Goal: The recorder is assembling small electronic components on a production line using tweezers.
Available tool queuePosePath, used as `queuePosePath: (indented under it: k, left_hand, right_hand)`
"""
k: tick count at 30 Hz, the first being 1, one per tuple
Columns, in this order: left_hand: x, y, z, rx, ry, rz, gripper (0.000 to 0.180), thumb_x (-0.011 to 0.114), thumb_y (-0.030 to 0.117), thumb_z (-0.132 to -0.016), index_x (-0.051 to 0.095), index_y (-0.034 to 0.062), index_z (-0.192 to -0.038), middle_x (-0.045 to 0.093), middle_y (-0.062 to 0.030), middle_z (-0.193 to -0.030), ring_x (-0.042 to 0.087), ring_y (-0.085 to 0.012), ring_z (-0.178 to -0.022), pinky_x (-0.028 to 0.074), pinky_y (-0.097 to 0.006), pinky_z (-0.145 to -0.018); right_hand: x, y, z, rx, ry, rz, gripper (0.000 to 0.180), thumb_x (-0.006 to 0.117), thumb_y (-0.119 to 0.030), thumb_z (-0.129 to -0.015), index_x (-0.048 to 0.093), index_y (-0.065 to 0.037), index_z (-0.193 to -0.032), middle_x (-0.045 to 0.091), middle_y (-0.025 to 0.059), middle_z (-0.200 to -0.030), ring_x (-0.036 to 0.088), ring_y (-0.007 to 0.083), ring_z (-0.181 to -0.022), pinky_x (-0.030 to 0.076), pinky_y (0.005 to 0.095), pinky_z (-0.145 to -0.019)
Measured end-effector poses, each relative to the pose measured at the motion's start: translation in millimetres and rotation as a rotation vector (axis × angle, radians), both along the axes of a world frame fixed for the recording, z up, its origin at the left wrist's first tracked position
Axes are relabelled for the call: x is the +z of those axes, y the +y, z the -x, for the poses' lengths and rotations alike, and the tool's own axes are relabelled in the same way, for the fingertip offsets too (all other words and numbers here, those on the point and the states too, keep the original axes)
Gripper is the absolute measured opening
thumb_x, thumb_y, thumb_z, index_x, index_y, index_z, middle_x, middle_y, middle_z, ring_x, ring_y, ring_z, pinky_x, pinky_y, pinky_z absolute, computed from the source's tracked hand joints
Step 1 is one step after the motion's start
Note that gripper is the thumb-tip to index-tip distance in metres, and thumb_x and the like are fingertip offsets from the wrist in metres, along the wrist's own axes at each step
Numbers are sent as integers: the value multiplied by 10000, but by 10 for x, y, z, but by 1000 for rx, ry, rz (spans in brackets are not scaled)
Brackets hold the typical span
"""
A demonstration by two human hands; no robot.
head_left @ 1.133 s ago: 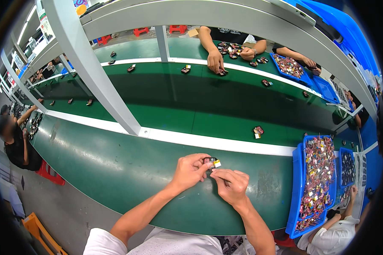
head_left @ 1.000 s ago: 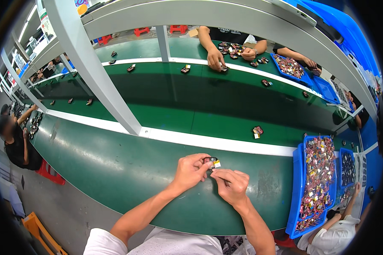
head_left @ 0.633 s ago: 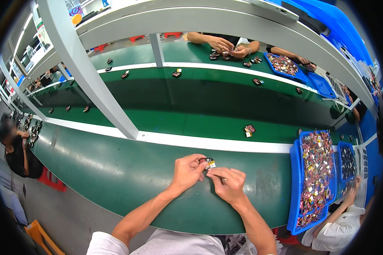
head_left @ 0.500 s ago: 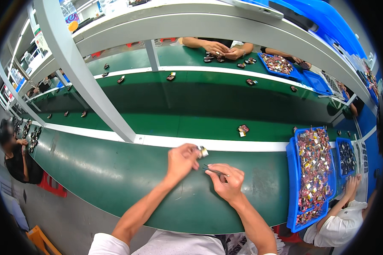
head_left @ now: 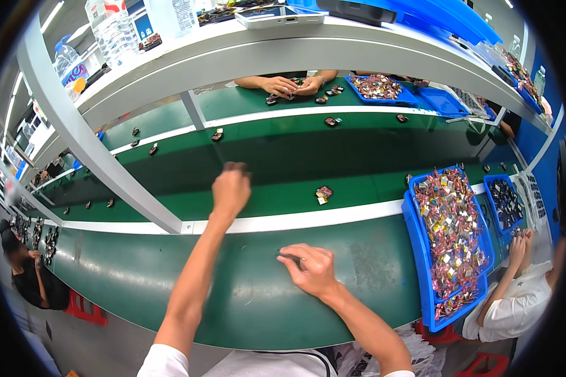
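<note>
Left hand (head_left: pixel 231 193) is now stretching fwd over the green belt (head_left: pixel 277 196), past the white rail (head_left: pixel 295 221), having left its spot beside the right hand; head view is also tilting up vs. before. Its fingertips are blurring, w/ a dark smear at the ends, so can't tell if it's still gripping the small black part w/ yellow label it was holding approx. half a sec ago, nor where that part is now.

Right hand (head_left: pixel 312 271) is staying back over the green table (head_left: pixel 138 276), pinching thin dark tweezers (head_left: pixel 279 252) btwn thumb & fingers, tips pointing left.

Nearby, a pink-and-white unit (head_left: pixel 323 195) is lying on the belt, R of the left hand & apart from it. Farther R, a big blue tray (head_left: pixel 423 276) is holding a heap of pink, white & yellow pieces (head_left: pixel 449 232); a smaller blue tray (head_left: pixel 492 206) behind is holding dark pcs. Across the belt, a co-worker's hands (head_left: pixel 289 87) are handling dark units. Overhead, a phone (head_left: pixel 280 19) is resting on the shelf (head_left: pixel 283 53).
</note>
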State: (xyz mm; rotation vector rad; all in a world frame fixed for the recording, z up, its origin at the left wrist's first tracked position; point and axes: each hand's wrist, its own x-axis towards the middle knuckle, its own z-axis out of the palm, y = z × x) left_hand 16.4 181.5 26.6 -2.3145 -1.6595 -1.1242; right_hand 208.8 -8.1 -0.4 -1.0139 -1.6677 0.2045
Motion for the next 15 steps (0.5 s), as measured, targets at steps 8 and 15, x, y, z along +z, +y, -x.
queuePosePath:
  k: [8, 15]
  left_hand:
    - [27, 41, -1260, -676, 2, 201, 202, 716, 51, -798, 751, 39, -996, 728, -109, -1069, 695, -329, -919, 558, -415, -813]
    - [7, 110, -1441, -579, 280, 437, 179, 762, 48, -767, 775, 58, -946, 737, -98, -987, 701, -304, -921, 561, -417, -804]
  right_hand:
    - [-68, 2, 38, 17, 9, -12, 111, 807, -77, -781, 715, -74, -844, 746, 52, -821, 681, 232, -576, 522, 312, -522]
    - [-66, 19, 23, 32, 17, -34, 111, 803, -73, -783, 708, -66, -840, 744, 48, -828, 663, 234, -559, 504, 316, -503]
